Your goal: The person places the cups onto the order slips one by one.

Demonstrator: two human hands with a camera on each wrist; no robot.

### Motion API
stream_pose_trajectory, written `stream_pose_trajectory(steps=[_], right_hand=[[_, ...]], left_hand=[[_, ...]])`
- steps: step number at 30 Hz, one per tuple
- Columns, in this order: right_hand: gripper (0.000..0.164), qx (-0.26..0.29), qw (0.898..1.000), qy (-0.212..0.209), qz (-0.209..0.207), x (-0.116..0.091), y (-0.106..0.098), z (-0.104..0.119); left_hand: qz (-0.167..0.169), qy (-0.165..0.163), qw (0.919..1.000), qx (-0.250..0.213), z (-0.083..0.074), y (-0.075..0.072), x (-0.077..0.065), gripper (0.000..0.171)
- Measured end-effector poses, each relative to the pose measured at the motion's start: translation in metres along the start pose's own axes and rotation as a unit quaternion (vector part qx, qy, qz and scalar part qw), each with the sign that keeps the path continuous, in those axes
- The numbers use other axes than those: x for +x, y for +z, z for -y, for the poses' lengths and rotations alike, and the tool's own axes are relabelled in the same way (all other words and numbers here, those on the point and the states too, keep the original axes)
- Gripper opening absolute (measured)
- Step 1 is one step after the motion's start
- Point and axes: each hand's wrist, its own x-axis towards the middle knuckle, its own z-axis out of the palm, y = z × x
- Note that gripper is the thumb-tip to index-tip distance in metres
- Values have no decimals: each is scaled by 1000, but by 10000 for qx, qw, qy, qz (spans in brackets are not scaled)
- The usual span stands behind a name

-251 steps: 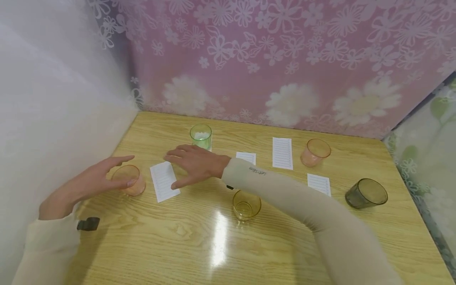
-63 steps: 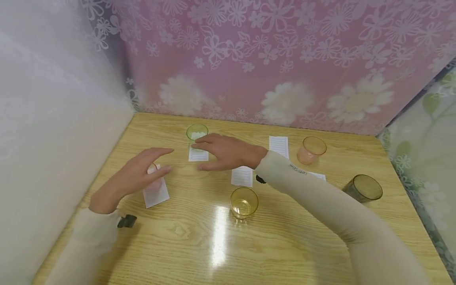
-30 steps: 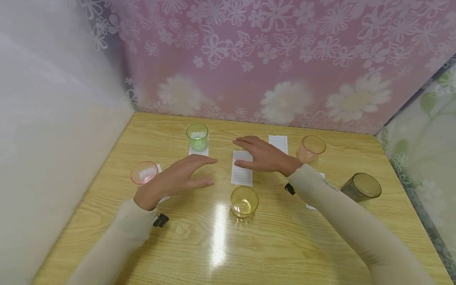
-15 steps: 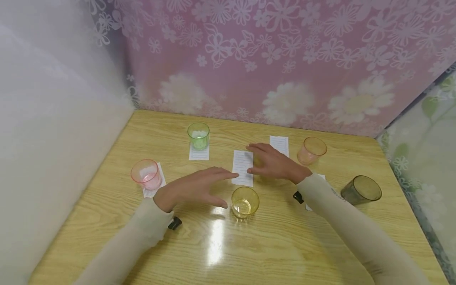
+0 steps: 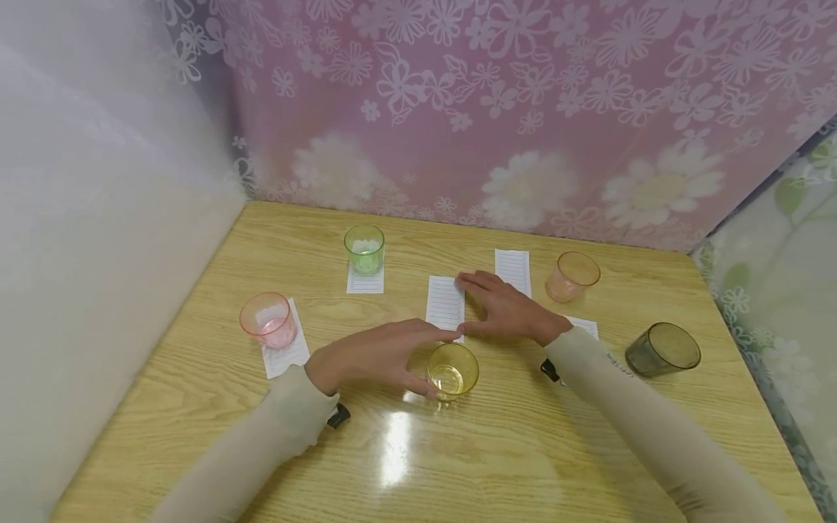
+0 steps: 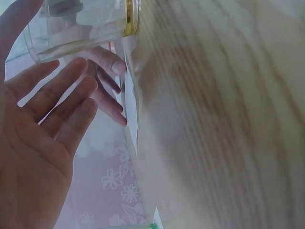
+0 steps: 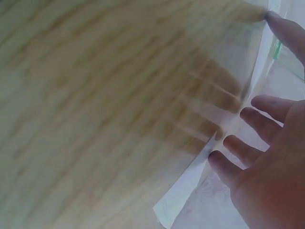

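A yellow glass stands at the front centre of the table. My left hand is at its left side, thumb and fingers spread around it. In the left wrist view the glass sits between thumb and fingers, which stay extended rather than curled round it. My right hand rests low beside the lined paper slip just behind the glass. Its thumb and fingertips are right at the slip's right edge; the right wrist view shows loosely bent fingers by the white paper.
A pink glass and a green glass stand on paper slips at the left. An orange glass and a dark grey glass are at the right, near other slips. A flowered curtain hangs behind the table.
The pink glass went from beside its slip onto it. My left hand then left it and moved right to the yellow glass. My right hand moved right from near the green glass to the middle slip.
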Motion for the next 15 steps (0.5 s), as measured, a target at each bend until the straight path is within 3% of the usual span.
stream_pose_trajectory(steps=[15], right_hand=[[96, -232, 9997, 30, 87, 0, 5, -3]], left_hand=[[-26, -23, 10000, -71, -3, 7, 4, 87]])
